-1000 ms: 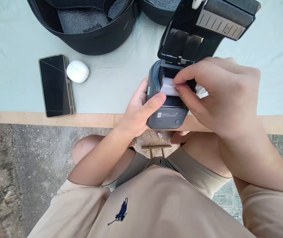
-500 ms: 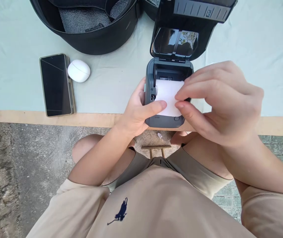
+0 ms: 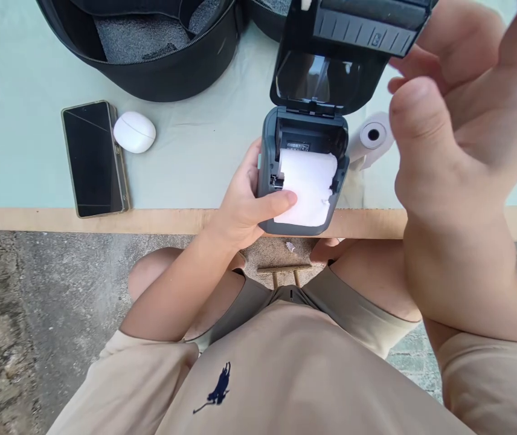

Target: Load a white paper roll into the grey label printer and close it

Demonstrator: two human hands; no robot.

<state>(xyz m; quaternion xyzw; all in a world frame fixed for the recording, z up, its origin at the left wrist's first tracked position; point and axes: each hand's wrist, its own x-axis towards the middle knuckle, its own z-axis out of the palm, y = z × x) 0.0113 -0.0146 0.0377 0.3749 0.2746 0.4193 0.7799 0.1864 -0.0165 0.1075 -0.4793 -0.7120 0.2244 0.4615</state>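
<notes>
The printer (image 3: 295,134) was open at the worktop's (image 3: 195,163) near edge.
The left hand (image 3: 250,205) clamped it, thumb on the paper (image 3: 310,184); the right hand (image 3: 471,133), fingers apart, was beside the lid (image 3: 322,84).

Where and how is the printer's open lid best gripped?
Probably by its thick free end, from the right: the lid stands open, that end lies farthest from the hinge, and the right hand is beside it, while the left hand holds the printer.
</notes>
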